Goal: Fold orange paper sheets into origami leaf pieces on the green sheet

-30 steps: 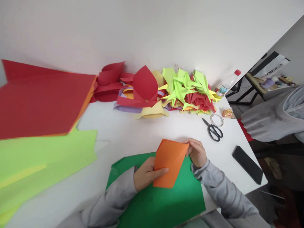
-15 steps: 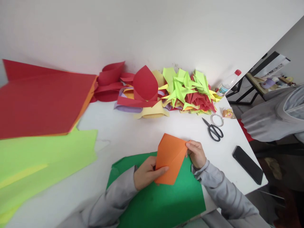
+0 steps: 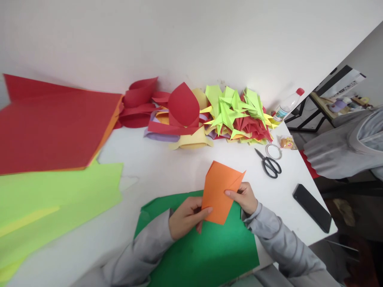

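Note:
A folded sheet of orange paper (image 3: 220,191) is held up between both hands, tilted, with a pointed flap at its upper right. My left hand (image 3: 188,215) pinches its lower left edge, thumb on the front and fingers behind. At the right edge, my right hand (image 3: 245,197) grips the sheet with the thumb on its face; the other fingers are partly hidden behind it. Below the hands a large green sheet (image 3: 206,255) lies on the white table (image 3: 155,167).
Red sheets (image 3: 60,127) and lime sheets (image 3: 74,191) lie at left. Folded red paper shapes (image 3: 183,105) and lime pieces (image 3: 229,109) line the wall. On the right are scissors (image 3: 271,165), a tape ring (image 3: 273,151), a bottle (image 3: 285,107), a snack packet (image 3: 287,142) and a black phone (image 3: 312,207).
The orange paper has shifted slightly up and to the right. My right hand has slid from its upper right corner down along the right edge, thumb now on the face.

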A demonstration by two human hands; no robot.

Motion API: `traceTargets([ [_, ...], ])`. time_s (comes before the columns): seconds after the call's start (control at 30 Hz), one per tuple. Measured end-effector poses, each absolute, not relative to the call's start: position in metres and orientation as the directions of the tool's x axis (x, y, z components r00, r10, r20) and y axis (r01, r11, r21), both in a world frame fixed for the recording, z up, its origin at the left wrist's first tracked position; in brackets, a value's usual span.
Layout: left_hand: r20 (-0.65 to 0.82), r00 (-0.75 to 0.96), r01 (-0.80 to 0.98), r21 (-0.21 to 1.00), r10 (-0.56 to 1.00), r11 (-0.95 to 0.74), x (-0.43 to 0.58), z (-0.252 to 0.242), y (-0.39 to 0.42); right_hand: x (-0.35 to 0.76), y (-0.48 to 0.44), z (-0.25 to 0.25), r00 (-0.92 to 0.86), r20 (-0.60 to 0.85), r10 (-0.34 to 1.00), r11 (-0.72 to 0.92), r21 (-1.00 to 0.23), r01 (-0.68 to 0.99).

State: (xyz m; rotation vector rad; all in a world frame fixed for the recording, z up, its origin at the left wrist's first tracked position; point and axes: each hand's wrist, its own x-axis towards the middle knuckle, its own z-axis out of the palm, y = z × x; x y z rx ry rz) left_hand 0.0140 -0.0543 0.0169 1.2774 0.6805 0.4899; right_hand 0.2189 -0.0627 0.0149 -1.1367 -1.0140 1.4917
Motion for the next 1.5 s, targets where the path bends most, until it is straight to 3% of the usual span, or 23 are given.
traceTargets([
  [0.23, -0.204, 0.685, 0.024, 0.966, 0.700, 0.257, 0.015, 0.013, -0.054, 0.217, -0.063, 0.022, -0.280, -0.030, 0.959, -0.057, -0.994, -0.089],
  [0.57, -0.232, 0.533, -0.009, 0.960, 0.814, 0.280, 0.016, 0.016, -0.056, 0.217, -0.063, 0.014, -0.062, -0.122, 0.991, -0.127, -0.988, -0.091],
  [0.9, -0.265, 0.320, -0.121, 0.941, 0.910, 0.317, 0.019, 0.015, -0.054, 0.215, -0.062, 0.020, -0.054, -0.128, 0.990, -0.130, -0.991, -0.029],
  [1.13, -0.317, 0.490, -0.102, 0.904, 0.812, 0.415, 0.023, 0.015, -0.055, 0.202, -0.064, 0.023, -0.097, -0.123, 0.988, -0.128, -0.991, -0.049],
  [1.33, -0.311, 0.500, -0.097, 0.907, 0.808, 0.410, 0.023, 0.015, -0.056, 0.197, -0.068, 0.018, -0.262, -0.145, 0.954, -0.152, -0.988, -0.008],
  [1.5, -0.305, 0.599, -0.041, 0.912, 0.741, 0.408, 0.023, 0.018, -0.056, 0.199, -0.069, 0.013, -0.267, -0.114, 0.957, -0.107, -0.993, 0.040],
])
